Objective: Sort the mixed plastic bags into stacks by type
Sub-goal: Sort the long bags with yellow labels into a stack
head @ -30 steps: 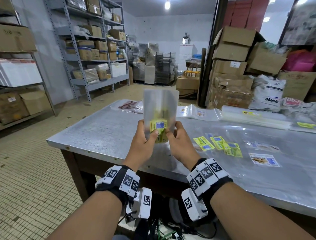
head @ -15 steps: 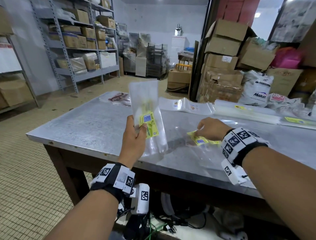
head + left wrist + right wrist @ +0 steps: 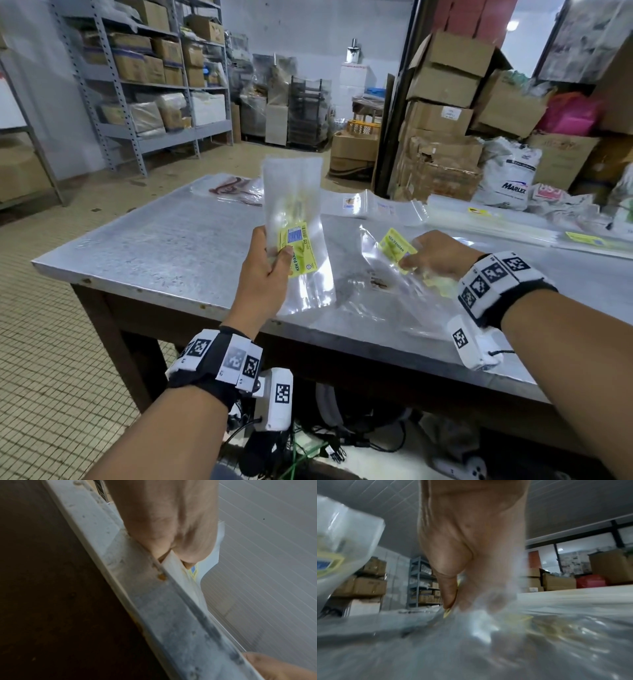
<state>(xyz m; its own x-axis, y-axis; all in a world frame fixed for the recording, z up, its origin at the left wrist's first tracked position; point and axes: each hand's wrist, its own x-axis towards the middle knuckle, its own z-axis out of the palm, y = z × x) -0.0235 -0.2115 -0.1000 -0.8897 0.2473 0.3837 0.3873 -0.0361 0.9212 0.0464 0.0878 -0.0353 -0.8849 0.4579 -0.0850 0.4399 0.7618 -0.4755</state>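
My left hand (image 3: 270,260) holds a small stack of clear bags with yellow labels (image 3: 296,219) upright above the near edge of the steel table (image 3: 164,246); the thumb pinches the label. To the right, my right hand (image 3: 416,258) pinches another clear bag with a yellow label (image 3: 392,248) and lifts it off loose clear bags (image 3: 376,287) on the table. In the left wrist view the fingers (image 3: 171,536) grip the bags' edge (image 3: 173,562). The right wrist view is blurred; the thumb (image 3: 448,592) presses on clear plastic (image 3: 479,620).
More clear bags lie along the table's far side: one with red print (image 3: 233,186), flat labelled ones (image 3: 373,205), a long stack (image 3: 513,226). Cardboard boxes (image 3: 442,113) and a white sack (image 3: 510,178) stand behind the table, metal shelving (image 3: 150,85) at the left.
My right hand let go of the held stack, moved right down to the table and pinched another yellow-label bag, now lifting it. My left hand keeps the stack upright.
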